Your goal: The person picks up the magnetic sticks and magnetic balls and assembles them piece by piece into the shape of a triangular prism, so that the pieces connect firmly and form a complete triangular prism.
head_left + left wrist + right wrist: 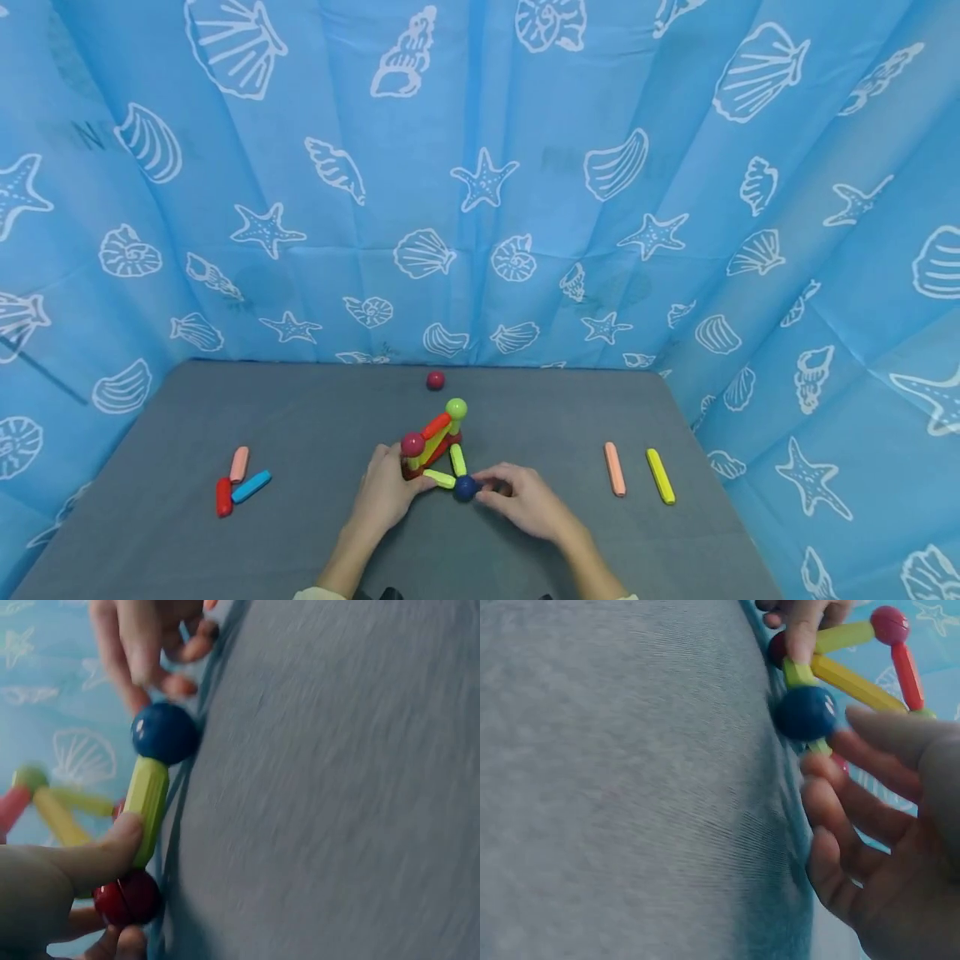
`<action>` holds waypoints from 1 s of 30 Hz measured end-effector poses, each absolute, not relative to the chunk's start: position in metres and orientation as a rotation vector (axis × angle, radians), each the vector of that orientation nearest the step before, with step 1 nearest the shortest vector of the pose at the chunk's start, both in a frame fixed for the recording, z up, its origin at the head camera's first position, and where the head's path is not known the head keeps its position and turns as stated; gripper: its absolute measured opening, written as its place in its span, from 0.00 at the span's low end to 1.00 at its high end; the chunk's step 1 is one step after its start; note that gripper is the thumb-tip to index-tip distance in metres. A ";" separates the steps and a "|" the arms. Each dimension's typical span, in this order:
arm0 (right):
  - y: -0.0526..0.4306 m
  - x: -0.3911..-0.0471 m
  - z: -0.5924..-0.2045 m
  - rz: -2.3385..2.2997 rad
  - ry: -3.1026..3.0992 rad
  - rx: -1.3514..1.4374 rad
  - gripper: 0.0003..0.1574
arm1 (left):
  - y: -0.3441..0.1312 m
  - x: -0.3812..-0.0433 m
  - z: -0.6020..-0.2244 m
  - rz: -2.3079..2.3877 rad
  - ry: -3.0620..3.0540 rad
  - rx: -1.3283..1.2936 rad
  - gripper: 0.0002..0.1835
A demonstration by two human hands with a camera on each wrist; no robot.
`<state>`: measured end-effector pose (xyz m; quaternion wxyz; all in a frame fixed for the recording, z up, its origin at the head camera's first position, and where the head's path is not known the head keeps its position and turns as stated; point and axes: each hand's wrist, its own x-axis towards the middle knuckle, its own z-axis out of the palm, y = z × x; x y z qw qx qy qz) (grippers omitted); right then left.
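A small frame of magnetic building rods and balls stands on the table. It has yellow rods (434, 447), a red rod (436, 427), a green ball (456, 408) and a crimson ball (412, 444) on top. Two light green rods (458, 459) run forward to a dark blue ball (164, 733). My left hand (382, 490) grips the frame's near left corner, thumb on one light green rod (148, 799), fingers by a dark red ball (129, 898). Loosely bent, my right hand (525, 500) is at the blue ball, a fingertip seeming to touch it.
A loose red ball (436, 381) lies near the table's back edge. To the left are a pink rod (239, 464), a red rod (223, 497) and a blue rod (251, 487). On the right lie a salmon rod (614, 469) and a yellow rod (660, 476). A blue curtain (480, 292) hangs behind.
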<state>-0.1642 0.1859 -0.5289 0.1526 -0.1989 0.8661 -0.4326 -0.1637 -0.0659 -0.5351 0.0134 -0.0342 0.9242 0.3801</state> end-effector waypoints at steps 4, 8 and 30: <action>0.186 -0.171 -0.529 -1.289 2.548 -0.540 0.19 | -0.075 -0.172 -0.538 1.285 2.861 -0.111 0.23; 0.177 -0.188 -0.531 -1.334 2.698 -0.392 0.29 | -0.075 -0.179 -0.546 1.368 2.853 -0.080 0.19; 0.207 -0.217 -0.561 -1.583 2.722 -0.126 0.16 | -0.239 -0.137 -0.524 0.912 3.053 -0.473 0.28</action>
